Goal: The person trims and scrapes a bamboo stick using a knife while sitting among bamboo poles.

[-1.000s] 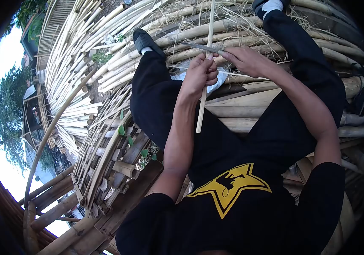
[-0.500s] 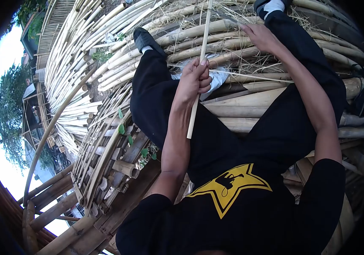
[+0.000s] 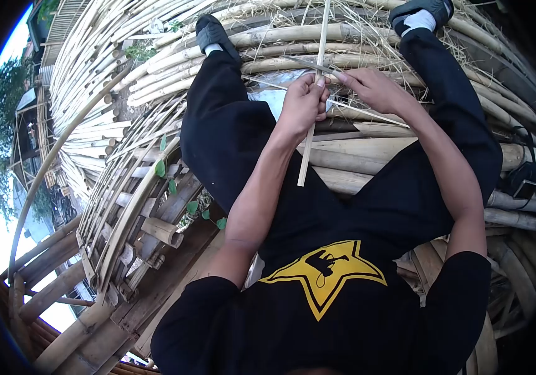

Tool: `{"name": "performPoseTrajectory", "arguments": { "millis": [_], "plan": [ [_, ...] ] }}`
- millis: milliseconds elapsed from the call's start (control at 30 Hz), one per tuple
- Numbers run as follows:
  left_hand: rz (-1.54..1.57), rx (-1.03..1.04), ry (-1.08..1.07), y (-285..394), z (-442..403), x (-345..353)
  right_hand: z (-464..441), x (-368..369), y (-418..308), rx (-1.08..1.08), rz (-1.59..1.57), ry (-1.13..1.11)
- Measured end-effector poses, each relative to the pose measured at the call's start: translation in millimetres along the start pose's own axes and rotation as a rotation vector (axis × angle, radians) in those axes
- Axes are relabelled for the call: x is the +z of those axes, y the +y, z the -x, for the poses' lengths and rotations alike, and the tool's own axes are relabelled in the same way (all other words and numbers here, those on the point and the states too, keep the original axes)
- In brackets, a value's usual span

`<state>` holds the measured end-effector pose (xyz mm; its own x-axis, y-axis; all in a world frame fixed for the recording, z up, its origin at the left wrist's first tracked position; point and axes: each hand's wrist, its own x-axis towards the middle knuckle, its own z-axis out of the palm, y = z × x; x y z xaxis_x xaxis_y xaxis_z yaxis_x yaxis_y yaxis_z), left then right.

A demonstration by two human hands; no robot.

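My left hand (image 3: pixel 304 105) is closed round a long, pale bamboo strip (image 3: pixel 323 37). The strip slants upright, with its lower end (image 3: pixel 303 169) sticking out below the fist over my lap. My right hand (image 3: pixel 371 87) is closed on a knife, whose narrow grey blade (image 3: pixel 302 62) points left and crosses the strip just above my left thumb. The handle is hidden in my fingers. Both hands are close together between my knees. Whether the edge bites into the strip is too small to tell.
Bamboo poles (image 3: pixel 318 34) lie under and beyond my feet, strewn with thin shavings (image 3: pixel 377 37). A whitish plastic sheet (image 3: pixel 271 100) lies below my left hand. Stacked bamboo slats (image 3: pixel 124 206) stand at the left. A dark strapped object (image 3: pixel 523 181) sits at the right.
My right hand has come down and left with the knife, bringing the blade across the strip. My left hand and the strip have shifted slightly right and up in view.
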<state>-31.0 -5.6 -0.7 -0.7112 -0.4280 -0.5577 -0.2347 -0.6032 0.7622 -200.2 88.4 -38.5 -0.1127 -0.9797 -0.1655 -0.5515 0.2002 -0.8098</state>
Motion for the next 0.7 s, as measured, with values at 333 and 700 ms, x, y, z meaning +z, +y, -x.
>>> {"name": "performPoseTrajectory", "arguments": {
  "millis": [333,700],
  "plan": [
    [0.065,-0.018,0.135,-14.8,-3.9,-0.8,-19.0,7.2,29.6,-0.066,0.151,-0.016],
    [0.146,-0.012,0.115,-4.5,11.9,-23.7,-36.2,-55.3,114.0,0.226,0.135,0.389]
  ]
}}
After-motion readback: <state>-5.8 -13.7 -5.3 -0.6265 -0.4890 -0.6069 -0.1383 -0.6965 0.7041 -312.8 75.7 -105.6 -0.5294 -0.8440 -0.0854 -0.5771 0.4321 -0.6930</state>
